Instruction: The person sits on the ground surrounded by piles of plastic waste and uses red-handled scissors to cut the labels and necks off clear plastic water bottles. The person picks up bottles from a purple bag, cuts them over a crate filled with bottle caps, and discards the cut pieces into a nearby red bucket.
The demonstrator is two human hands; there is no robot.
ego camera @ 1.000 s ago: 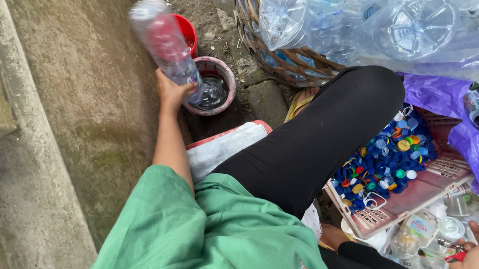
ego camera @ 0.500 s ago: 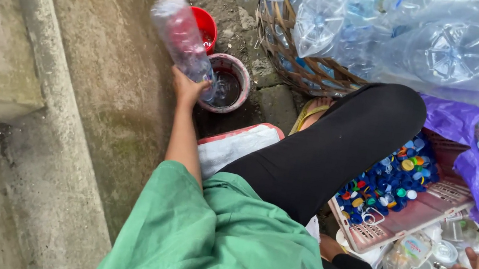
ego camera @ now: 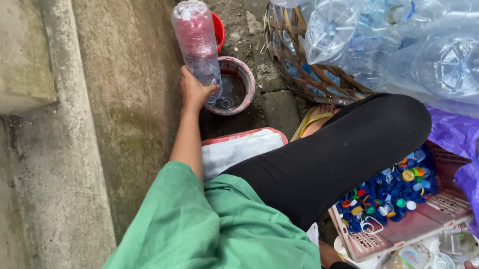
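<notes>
One clear plastic bottle [ego camera: 198, 44], upended over my pink bucket [ego camera: 233, 86], left hand [ego camera: 194, 89] clamped round its neck, arm outstretched.

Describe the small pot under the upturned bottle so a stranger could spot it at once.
Start at the concrete ledge on the left and follow its foot to the left hand, which holds an upturned plastic bottle. Right beside it on the ground stands the small round pot. Unlike the red tub behind, it has a pale pinkish rim and dark liquid inside.
</notes>
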